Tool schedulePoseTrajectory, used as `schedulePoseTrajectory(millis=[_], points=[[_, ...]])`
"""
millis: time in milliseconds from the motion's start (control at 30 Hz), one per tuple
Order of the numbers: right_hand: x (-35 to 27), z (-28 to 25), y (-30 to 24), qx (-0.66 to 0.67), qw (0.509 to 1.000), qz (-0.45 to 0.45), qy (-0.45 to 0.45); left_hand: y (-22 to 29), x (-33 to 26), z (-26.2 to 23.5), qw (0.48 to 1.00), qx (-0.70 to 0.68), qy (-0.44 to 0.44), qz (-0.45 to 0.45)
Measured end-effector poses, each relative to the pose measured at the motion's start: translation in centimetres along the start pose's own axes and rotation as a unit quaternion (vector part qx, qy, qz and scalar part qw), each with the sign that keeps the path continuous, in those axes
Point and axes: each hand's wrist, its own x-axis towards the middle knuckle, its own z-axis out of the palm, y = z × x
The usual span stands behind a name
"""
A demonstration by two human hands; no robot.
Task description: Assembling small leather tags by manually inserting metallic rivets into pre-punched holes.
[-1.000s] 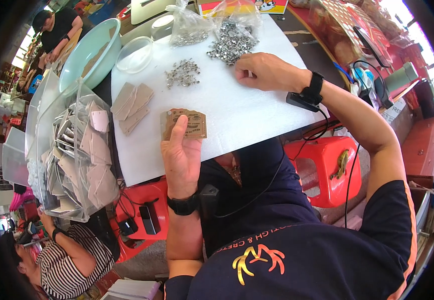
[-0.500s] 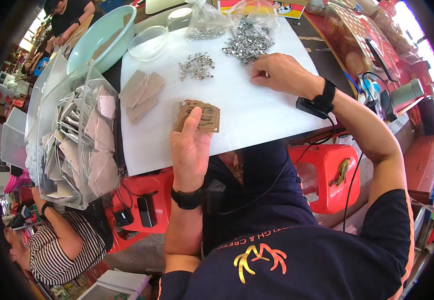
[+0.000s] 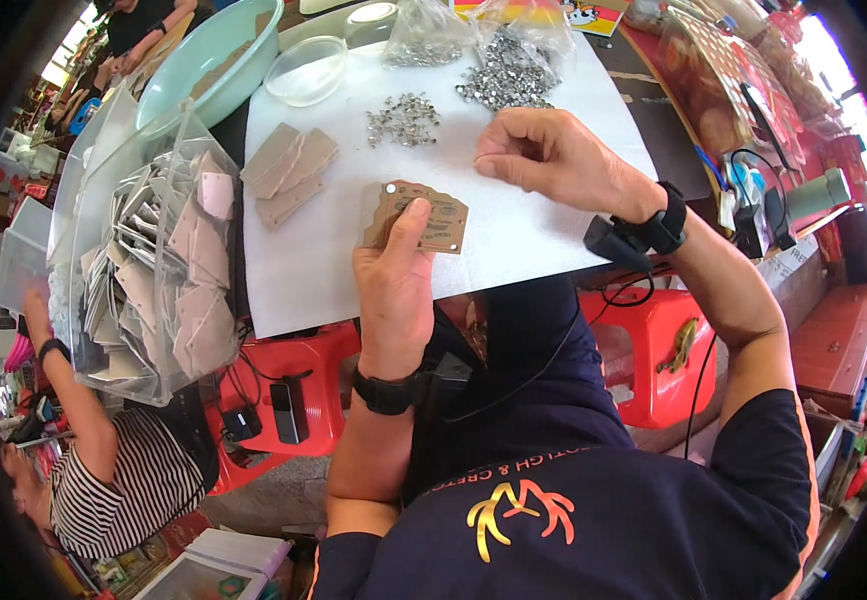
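Observation:
My left hand [image 3: 397, 290] grips a small brown printed card [image 3: 444, 226] with a wavy upper edge and small pale spots at its corners; the thumb presses on its face. Right of it, above the white sheet [image 3: 534, 245], my right hand [image 3: 559, 160] is closed in a pinch. Whatever lies between those fingertips is too small to make out. Beyond the hands are a loose scatter of small shiny metal pieces [image 3: 404, 120] and a larger heap of silvery pieces [image 3: 504, 75] spilling from a clear bag. Several overlapping grey-brown cards [image 3: 291, 170] lie left of the held card.
A clear bin [image 3: 166, 375] full of similar cards stands at the left, with a pale green basin [image 3: 206, 60] behind it. Clear round lids [image 3: 306, 72] rest at the sheet's far edge. Red stools [image 3: 654, 370] are below the table. Other people sit at the left.
My right hand has moved left and nearer the card, away from the heap of metal pieces. The left hand has shifted slightly right and turned the card a little.

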Motion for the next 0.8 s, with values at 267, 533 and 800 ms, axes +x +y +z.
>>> schedulePoseTrajectory(millis=[267,533,800], points=[[-0.7,1.3,-2.2,-0.068,0.989,-0.124,0.043,-0.7,-0.4,1.3,0.997,0.065,-0.004,0.04],[-1.4,1.5,-1.9,-0.074,0.987,-0.126,0.072,-0.9,-0.5,2.1,0.99,0.113,-0.002,0.083],[-1.7,1.9,-1.6,-0.078,0.985,-0.126,0.091,-1.3,-0.5,2.2,0.984,0.149,-0.003,0.102]])
